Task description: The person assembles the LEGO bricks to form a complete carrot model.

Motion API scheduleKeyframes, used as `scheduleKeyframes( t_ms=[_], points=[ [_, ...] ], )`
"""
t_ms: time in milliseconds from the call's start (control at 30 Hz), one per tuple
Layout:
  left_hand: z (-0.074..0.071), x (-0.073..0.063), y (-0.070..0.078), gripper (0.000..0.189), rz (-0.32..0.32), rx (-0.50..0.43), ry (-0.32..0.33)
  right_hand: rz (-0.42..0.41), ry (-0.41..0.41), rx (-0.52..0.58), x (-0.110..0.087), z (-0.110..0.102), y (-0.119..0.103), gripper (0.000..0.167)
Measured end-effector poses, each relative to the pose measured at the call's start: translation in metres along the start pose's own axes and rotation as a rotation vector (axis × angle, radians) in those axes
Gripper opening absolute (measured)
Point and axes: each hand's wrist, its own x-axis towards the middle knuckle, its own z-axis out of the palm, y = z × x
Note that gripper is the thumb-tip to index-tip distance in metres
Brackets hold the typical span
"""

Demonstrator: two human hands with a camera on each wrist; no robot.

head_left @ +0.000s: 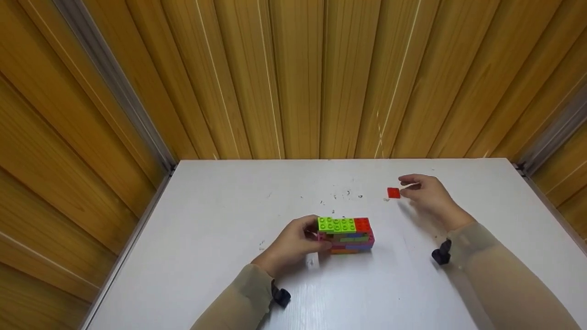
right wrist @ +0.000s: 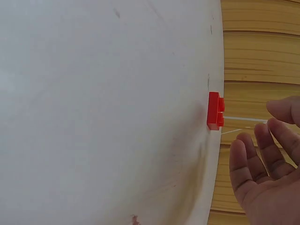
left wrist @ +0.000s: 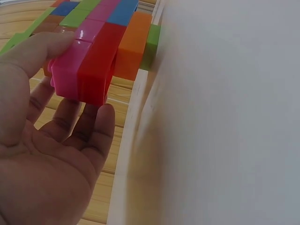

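Note:
A stack of coloured toy building bricks [head_left: 344, 236] stands on the table, its top layer lime green with red at the right end. My left hand [head_left: 298, 240] grips the stack's left end between thumb and fingers. In the left wrist view the thumb lies along pink bricks [left wrist: 68, 70], beside a red one. Farther back on the right, a single small red brick [head_left: 393, 192] lies with its studs up. Beside it my right hand [head_left: 426, 195] hovers with loosely bent fingers, holding nothing. The right wrist view shows a gap between those fingers and the red brick [right wrist: 213, 111].
The white table [head_left: 220, 206] carries scattered dark marks [head_left: 347, 193] behind the stack. Wood-patterned panels [head_left: 298, 82] rise along its back and sides. A dark strap-on device [head_left: 441, 254] sits at the right wrist, another [head_left: 281, 297] at the left.

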Motion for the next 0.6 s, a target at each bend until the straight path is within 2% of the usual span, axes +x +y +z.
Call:
scheduleKeyframes(
  t_ms=[133, 267, 433, 600],
  points=[
    [0.000, -0.001, 0.000, 0.042, 0.010, 0.009, 0.001, 0.034, -0.064, -0.082, 0.005, 0.002, -0.001, 0.055],
    [-0.001, -0.001, -0.002, 0.042, 0.012, 0.014, 0.003, 0.014, -0.099, -0.150, 0.011, 0.008, -0.002, 0.052],
    [-0.002, -0.001, -0.002, 0.042, 0.012, 0.013, 0.001, 0.002, -0.110, -0.173, 0.014, 0.013, -0.004, 0.045],
    [-0.001, -0.001, 0.000, 0.043, 0.005, 0.006, -0.001, -0.048, -0.076, -0.298, 0.016, 0.015, -0.004, 0.038]
  ],
)
